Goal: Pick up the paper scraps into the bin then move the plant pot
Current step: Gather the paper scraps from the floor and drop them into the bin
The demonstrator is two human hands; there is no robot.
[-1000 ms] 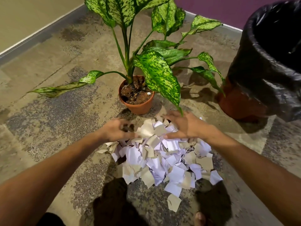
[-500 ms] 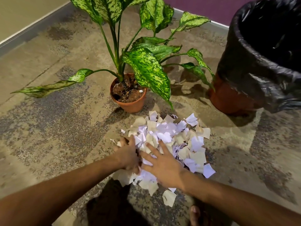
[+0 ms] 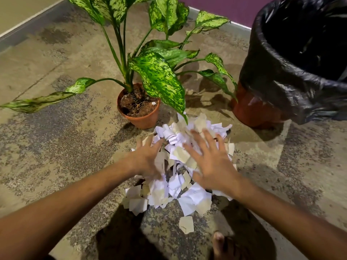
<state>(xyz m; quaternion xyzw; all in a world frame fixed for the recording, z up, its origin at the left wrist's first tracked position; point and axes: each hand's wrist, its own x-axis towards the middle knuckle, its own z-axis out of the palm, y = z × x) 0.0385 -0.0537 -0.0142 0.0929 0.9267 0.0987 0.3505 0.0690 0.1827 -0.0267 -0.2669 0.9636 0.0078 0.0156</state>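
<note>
A heap of white and cream paper scraps (image 3: 180,177) lies on the floor in front of me. My left hand (image 3: 148,158) rests on the heap's left side with its fingers spread. Over the right side my right hand (image 3: 212,162) lies flat, fingers straight and splayed. Just behind the heap stands the terracotta plant pot (image 3: 139,117) with soil and a plant of large speckled green leaves (image 3: 159,79). At the right stands the bin (image 3: 262,109), lined with a black bag (image 3: 293,76), its mouth open toward me.
The floor is worn, speckled concrete (image 3: 56,143). A wall base runs along the top left and a purple wall (image 3: 225,6) stands behind the plant. One loose scrap (image 3: 186,224) lies nearer me, and a bare toe (image 3: 218,239) shows at the bottom edge.
Both hands slid from the heap's near edge forward onto its middle, fingers now spread flat. The scraps have been pushed into a tighter, taller heap.
</note>
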